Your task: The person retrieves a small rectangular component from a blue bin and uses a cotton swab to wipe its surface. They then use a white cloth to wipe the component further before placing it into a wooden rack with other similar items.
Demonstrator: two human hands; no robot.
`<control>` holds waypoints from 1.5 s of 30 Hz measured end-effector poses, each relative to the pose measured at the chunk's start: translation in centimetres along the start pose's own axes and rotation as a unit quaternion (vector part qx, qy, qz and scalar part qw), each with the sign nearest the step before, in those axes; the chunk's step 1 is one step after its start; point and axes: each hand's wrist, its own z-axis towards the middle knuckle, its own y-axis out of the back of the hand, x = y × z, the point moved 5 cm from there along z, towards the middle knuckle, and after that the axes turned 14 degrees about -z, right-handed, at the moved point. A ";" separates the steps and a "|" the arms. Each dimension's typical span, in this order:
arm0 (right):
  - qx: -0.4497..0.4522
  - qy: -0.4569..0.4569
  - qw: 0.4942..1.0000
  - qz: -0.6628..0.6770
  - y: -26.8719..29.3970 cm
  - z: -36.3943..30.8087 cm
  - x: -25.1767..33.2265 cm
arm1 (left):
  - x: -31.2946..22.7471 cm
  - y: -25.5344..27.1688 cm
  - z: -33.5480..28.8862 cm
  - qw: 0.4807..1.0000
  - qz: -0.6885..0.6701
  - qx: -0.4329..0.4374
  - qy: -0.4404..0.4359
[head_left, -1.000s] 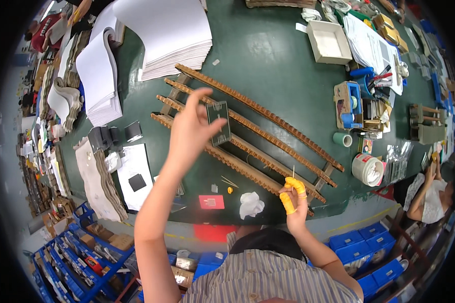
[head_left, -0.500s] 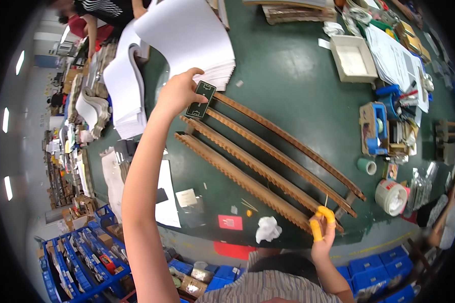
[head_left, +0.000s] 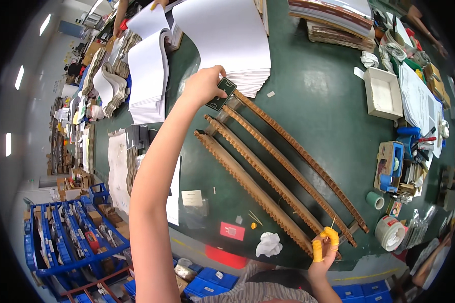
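My left hand (head_left: 202, 88) reaches to the far end of the notched brown rails and grips a small dark green board (head_left: 224, 90) with pale lines on it, thumb across its face. Several long notched rails (head_left: 283, 144) lie side by side, slanting from upper left to lower right. Close to their near right end is my right hand (head_left: 324, 258), with yellow covers on its thumb and a finger. A thin pale stick (head_left: 333, 221) stands up from its pinched fingertips. The palm of this hand is partly hidden.
Stacks of white sheets (head_left: 222, 35) lie beyond my left hand. Near the front edge are crumpled white tissue (head_left: 269, 244), a red card (head_left: 232, 231) and thin sticks (head_left: 256, 218). To the right stand a white tray (head_left: 383, 93), a tape roll (head_left: 374, 200) and a white tub (head_left: 390, 233).
The view has shifted, so the table and rails appear further right and lower. Both hands keep their holds; the board stays near the rails' far end.
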 end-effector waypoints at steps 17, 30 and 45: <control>0.022 0.004 1.000 0.001 -0.1 -0.4 -1.2 | -0.8 -2.2 0.3 0.994 0.106 0.008 0.022; 0.008 0.086 0.994 -0.061 -0.7 -0.8 0.4 | 0.6 -2.4 -0.5 0.997 0.068 -0.028 0.037; 0.050 0.158 0.979 -0.116 -1.4 -2.2 2.5 | -1.4 4.0 -14.8 0.910 -0.280 -0.296 -0.083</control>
